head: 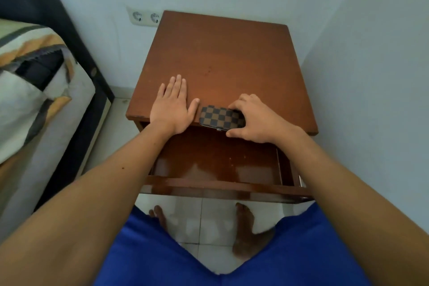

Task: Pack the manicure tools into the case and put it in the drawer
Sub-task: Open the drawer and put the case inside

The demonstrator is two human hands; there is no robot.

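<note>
A closed brown-and-black checkered manicure case (220, 116) lies at the front edge of the wooden nightstand top (227, 60), partly over the drawer opening. My right hand (253, 121) grips its right end, fingers curled over the far side and thumb on the near side. My left hand (173, 105) rests flat on the tabletop just left of the case, thumb close to its corner. Below, the drawer (216, 160) stands pulled out, its glossy brown floor bare. No loose manicure tools are in sight.
The nightstand stands in a corner of pale walls, with a double wall socket (145, 17) behind its left side. A bed with a patterned cover (30, 90) is at the left. My bare feet (246, 232) stand on white floor tiles under the drawer front (222, 189).
</note>
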